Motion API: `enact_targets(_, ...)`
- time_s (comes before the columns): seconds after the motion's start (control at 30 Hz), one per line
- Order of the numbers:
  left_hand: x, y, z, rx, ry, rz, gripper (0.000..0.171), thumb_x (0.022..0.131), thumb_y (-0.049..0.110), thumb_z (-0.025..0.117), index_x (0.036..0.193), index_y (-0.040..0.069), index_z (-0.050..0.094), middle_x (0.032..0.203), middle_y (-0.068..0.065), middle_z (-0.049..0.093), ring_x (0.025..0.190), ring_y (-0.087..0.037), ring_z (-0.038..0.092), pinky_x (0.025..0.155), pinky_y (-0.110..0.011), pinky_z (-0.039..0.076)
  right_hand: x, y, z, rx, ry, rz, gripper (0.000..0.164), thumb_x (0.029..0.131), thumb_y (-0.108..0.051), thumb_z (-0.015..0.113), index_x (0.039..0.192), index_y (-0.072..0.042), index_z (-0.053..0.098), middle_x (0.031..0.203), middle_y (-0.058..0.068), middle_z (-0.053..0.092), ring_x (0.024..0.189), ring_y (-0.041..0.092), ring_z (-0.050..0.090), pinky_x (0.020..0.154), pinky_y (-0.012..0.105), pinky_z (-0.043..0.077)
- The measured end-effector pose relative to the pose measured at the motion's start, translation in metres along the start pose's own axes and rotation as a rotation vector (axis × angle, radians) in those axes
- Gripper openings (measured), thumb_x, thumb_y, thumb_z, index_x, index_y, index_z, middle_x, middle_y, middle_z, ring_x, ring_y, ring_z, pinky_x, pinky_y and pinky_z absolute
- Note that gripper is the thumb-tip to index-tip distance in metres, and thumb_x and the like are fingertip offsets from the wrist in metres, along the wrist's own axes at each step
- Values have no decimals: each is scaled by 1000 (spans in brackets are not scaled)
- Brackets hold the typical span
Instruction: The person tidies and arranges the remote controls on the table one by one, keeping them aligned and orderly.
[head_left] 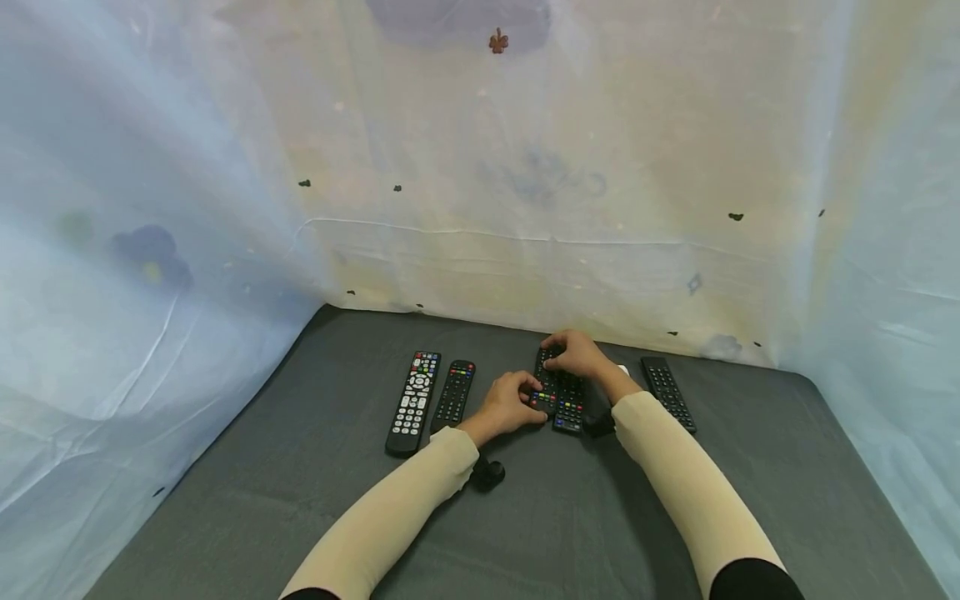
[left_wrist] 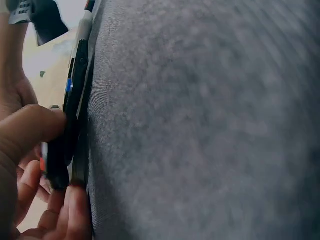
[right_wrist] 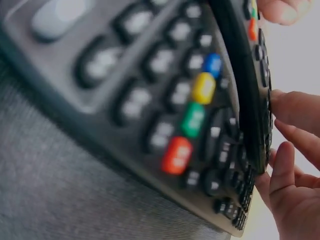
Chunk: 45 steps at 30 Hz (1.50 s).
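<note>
A black remote control (head_left: 545, 385) with colored buttons lies between my two hands. My left hand (head_left: 504, 403) grips its near end, thumb on the near edge and fingers at the left side. Reaching from the right, my right hand (head_left: 576, 354) holds the far end between thumb and fingers. In the right wrist view the held remote (right_wrist: 246, 85) stands tilted beside another black remote (right_wrist: 150, 112), which lies flat on the cloth. From above, that second remote (head_left: 570, 406) is just to the right. The left wrist view shows the left thumb (left_wrist: 40, 125) pressed on the held remote.
A large remote with white buttons (head_left: 414, 404) and a slimmer black remote (head_left: 453, 393) lie to the left. Another black remote (head_left: 667, 393) is right of the right forearm. A grey cloth (head_left: 315, 483) covers the surface, with patterned curtains (head_left: 480, 275) behind and at both sides.
</note>
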<state>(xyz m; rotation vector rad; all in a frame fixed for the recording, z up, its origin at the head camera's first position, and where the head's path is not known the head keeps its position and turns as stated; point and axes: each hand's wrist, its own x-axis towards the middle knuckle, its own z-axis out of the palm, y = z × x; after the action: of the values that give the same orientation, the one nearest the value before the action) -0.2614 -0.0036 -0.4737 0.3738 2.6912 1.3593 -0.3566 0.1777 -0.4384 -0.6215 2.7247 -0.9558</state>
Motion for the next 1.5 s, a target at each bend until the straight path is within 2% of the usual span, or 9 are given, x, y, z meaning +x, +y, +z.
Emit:
enact_targets(0.23, 1, -3, -1, -40, -17, 0, 36, 73, 24, 84, 104, 20, 65, 110, -5, 52, 89, -14, 55, 77, -31, 49, 0, -4, 1, 43, -1, -6, 42, 87, -13, 71, 126, -2, 62, 136, 19, 54, 126, 40, 50, 98, 54, 45)
enact_targets(0.4, 0, -1, -3, -144, -52, -34, 37, 75, 20, 83, 107, 19, 66, 116, -7, 51, 90, -13, 56, 72, -29, 51, -4, -5, -4, 85, 11, 27, 44, 87, -16, 71, 128, -4, 61, 137, 17, 53, 126, 39, 50, 98, 54, 45)
enact_targets(0.5, 0, 1, -7, -216, -106, -34, 38, 76, 14, 81, 111, 18, 66, 109, -9, 59, 78, -12, 57, 61, -28, 50, -10, -6, -8, 100, 25, 39, 43, 87, -17, 72, 126, -3, 62, 134, 18, 55, 122, 37, 52, 95, 52, 47)
enact_targets(0.6, 0, 2, -11, -228, -156, -12, 37, 78, 12, 79, 113, 20, 68, 101, -9, 64, 64, -11, 52, 54, -26, 47, -14, -7, -10, 100, 33, 37, 41, 86, -17, 72, 123, 0, 64, 129, 19, 59, 116, 37, 56, 91, 50, 49)
enact_targets(0.73, -3, 0, -17, -213, -203, 29, 36, 79, 13, 78, 114, 21, 69, 108, -11, 64, 60, -10, 46, 53, -25, 43, -19, -5, -10, 106, 30, 35, 39, 86, -17, 72, 120, 1, 65, 126, 19, 61, 115, 36, 57, 92, 50, 49)
enact_targets(0.97, -14, 1, -27, -291, -270, 81, 39, 82, 9, 75, 119, 17, 67, 140, -7, 50, 53, -7, 44, 53, -24, 43, -30, -6, -11, 162, 19, 56, 43, 86, -20, 73, 124, -3, 64, 129, 16, 60, 117, 33, 56, 95, 50, 47)
enact_targets(1.2, -21, 5, -33, -339, -282, 88, 40, 82, 7, 75, 121, 15, 66, 141, -7, 47, 45, -6, 35, 51, -23, 41, -31, -12, -12, 192, 3, 29, 44, 87, -21, 72, 126, -4, 62, 130, 14, 58, 117, 33, 57, 95, 49, 48)
enact_targets(1.33, -24, 8, -36, -369, -272, 83, 43, 82, 2, 73, 123, 11, 65, 142, -11, 47, 50, -4, 44, 54, -23, 42, -31, -11, -12, 207, 3, 18, 45, 87, -22, 72, 126, -3, 61, 131, 14, 58, 117, 33, 57, 94, 49, 48)
enact_targets(1.5, -25, 13, -37, -374, -244, 28, 45, 81, 2, 72, 124, 12, 65, 132, -13, 57, 64, -6, 57, 56, -24, 45, -33, -9, -11, 217, 18, 8, 43, 87, -22, 72, 124, -2, 62, 126, 14, 61, 111, 29, 60, 90, 45, 50)
